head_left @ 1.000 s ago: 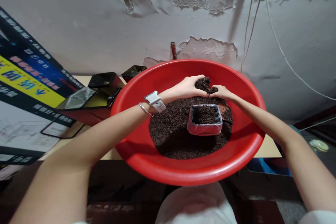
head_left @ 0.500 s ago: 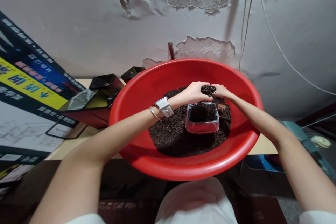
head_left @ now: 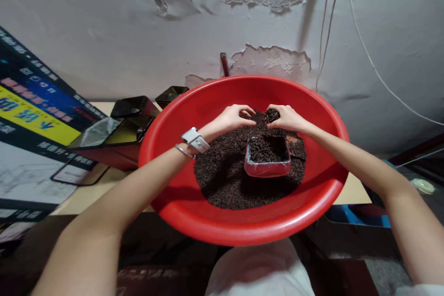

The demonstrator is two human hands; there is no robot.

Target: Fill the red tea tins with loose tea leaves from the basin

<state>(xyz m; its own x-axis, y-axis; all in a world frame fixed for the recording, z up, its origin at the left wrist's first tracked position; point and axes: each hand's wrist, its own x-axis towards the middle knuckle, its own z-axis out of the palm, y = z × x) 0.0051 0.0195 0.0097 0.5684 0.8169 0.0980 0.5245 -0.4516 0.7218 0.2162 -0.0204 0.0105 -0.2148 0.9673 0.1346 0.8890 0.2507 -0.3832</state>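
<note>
Starting nearest you, the red basin [head_left: 243,233] seems to overhang the worktop [head_left: 86,194] edge, so a hard press on its near rim could tip it. Inside, the leaves [head_left: 222,180] lie heaped, dark, dry and shredded. A lined box [head_left: 267,169] sits sunk in the heap, part filled. Just beyond the box, your left hand [head_left: 231,119] and right hand [head_left: 287,119] are curled, fingers dug in, cupping a clump between them. A slack cup could scatter leaves outside the box.
</note>
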